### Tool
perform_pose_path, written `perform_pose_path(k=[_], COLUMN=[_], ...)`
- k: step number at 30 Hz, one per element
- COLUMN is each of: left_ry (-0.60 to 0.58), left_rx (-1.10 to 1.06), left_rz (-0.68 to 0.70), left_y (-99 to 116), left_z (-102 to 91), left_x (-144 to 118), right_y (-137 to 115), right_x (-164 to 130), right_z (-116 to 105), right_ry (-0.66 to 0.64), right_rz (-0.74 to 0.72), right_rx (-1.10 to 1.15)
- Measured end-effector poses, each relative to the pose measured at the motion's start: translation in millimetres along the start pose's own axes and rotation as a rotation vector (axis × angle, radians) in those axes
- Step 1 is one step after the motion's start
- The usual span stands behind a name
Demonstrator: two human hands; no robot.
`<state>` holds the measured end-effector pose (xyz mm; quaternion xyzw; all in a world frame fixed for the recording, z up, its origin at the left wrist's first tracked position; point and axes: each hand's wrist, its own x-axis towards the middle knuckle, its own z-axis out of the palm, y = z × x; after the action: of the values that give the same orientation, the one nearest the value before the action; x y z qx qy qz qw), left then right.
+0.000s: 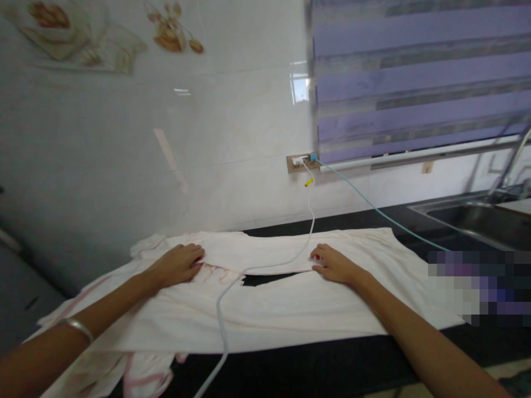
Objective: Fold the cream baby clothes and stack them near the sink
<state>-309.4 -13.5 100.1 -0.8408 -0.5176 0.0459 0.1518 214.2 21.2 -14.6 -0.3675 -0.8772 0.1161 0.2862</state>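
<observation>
White trousers [257,318] with slightly creased legs lie spread across a black countertop [232,376]. A narrow dark gap separates the two legs in the middle. At the inner edge of the far leg, on the left, my left hand [181,264] is closed on the cloth, a silver bangle round that wrist. Farther right along the same edge, my right hand [335,264] pinches the fabric with curled fingers. Pink-trimmed white cloth [145,373] is bunched at the left end and hangs toward the front; whether it belongs to the trousers I cannot tell.
A white cable [222,320] runs from the wall socket [296,162] across the trousers to the front. A green cable [369,202] leads right, toward a blurred patch. Beyond are a steel sink [477,215] and a purple striped blind [415,83]. Tiled wall stands behind.
</observation>
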Motion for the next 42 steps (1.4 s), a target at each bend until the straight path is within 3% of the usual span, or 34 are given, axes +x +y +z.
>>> perform_pose_path(k=[4,9,12,16,19,23,27,30,32,35,40,42], left_ry=[-0.065,-0.075,-0.101,-0.180,-0.165,-0.042,-0.031,-0.007,0.057,0.178,0.414,0.440], left_rx=[-0.112,-0.237,-0.195,-0.124,-0.133,-0.056,-0.002,0.006,0.022,-0.029,-0.349,-0.448], left_rz=[0.000,-0.008,-0.016,-0.004,0.061,-0.020,-0.107,-0.204,-0.229,-0.173,0.031,0.104], left_y=[7,-5,-9,6,23,30,25,34,52,98,202,237], left_z=[-7.1,-15.4,-24.2,-31.1,-24.0,-2.0,16.7,16.3,10.4,5.1,25.9,35.9], left_x=[7,13,9,-11,-30,-47,-46,-34,-25,-13,-10,-13], right_y=[1,4,6,7,7,9,10,8,8,17,47,56], right_x=[2,-1,-3,-4,-5,-7,-7,-3,-4,-23,-109,-145], right_z=[3,1,-2,-1,0,0,3,4,-2,-27,-90,-109], right_ry=[-0.046,0.033,0.043,-0.026,-0.057,-0.061,-0.048,0.010,0.087,0.238,0.375,0.389], right_rz=[0.018,0.045,0.084,0.113,0.125,0.099,0.097,0.129,0.163,0.211,0.405,0.544], right_rx=[-0.011,0.086,0.141,0.152,0.168,0.183,0.179,0.151,0.120,-0.011,-0.487,-0.707])
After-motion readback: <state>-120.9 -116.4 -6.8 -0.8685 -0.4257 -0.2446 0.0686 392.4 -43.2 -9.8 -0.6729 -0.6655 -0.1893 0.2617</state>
